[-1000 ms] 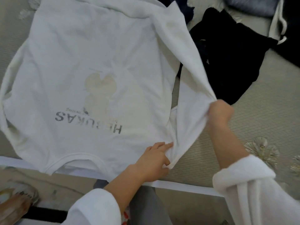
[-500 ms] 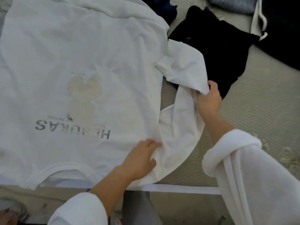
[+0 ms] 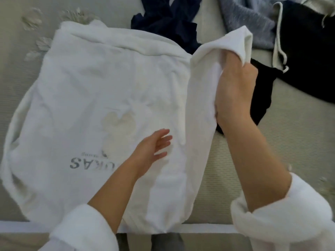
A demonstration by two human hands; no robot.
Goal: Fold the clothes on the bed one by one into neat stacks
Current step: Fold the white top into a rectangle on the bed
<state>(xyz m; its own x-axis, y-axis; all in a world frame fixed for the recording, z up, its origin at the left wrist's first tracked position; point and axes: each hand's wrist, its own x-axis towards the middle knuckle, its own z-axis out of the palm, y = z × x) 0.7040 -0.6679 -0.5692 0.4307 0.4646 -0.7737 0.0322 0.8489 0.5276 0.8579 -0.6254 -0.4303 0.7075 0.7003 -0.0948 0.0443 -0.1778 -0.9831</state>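
Observation:
A white sweatshirt (image 3: 87,98) with grey lettering and a pale print lies spread flat on the bed, neck toward me. Its right sleeve (image 3: 201,109) is lifted along the garment's right edge. My right hand (image 3: 235,91) grips the sleeve near its cuff, fingers curled into the cloth. My left hand (image 3: 154,147) hovers with straight fingers just over the sweatshirt's lower middle, holding nothing.
A navy garment (image 3: 168,20) lies crumpled at the back centre. A black garment (image 3: 262,95) lies right of the sleeve. A grey-blue fuzzy garment (image 3: 250,17) and black drawstring trousers (image 3: 308,51) lie at the back right. The bed's white edge (image 3: 208,229) runs along the bottom.
My right hand raised the sleeve up and inward toward the sweatshirt's body. My left hand let go of the cloth near the armpit and opened, shifting left over the chest.

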